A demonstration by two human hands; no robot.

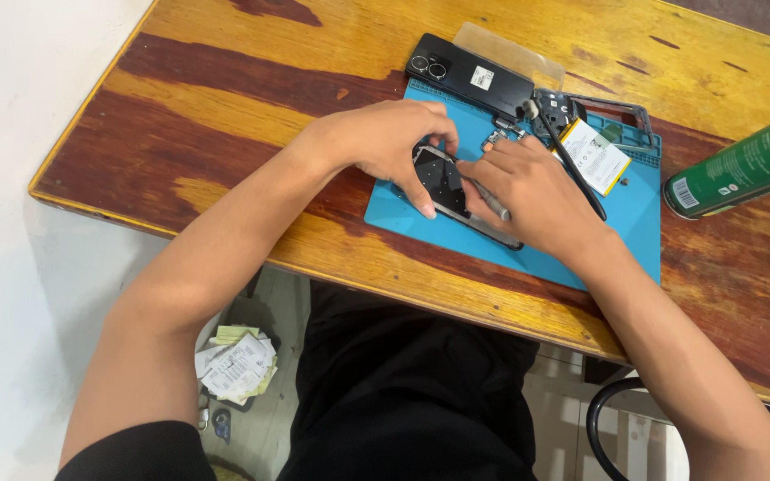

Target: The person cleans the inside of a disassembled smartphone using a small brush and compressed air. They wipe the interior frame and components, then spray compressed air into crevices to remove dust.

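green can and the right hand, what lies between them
In the head view, a white battery and bare blue mat lie between the green can and right hand.

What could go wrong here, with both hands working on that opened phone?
The tool in the right hand might slip and scratch the opened phone that the left hand steadies. The small loose parts on the blue mat could get knocked away. The green can lies on its side and may roll.

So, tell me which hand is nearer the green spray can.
Right. The right hand works on the opened phone at mid-mat, with the green spray can beyond it at the table's right. The left hand sits further left, across the phone.
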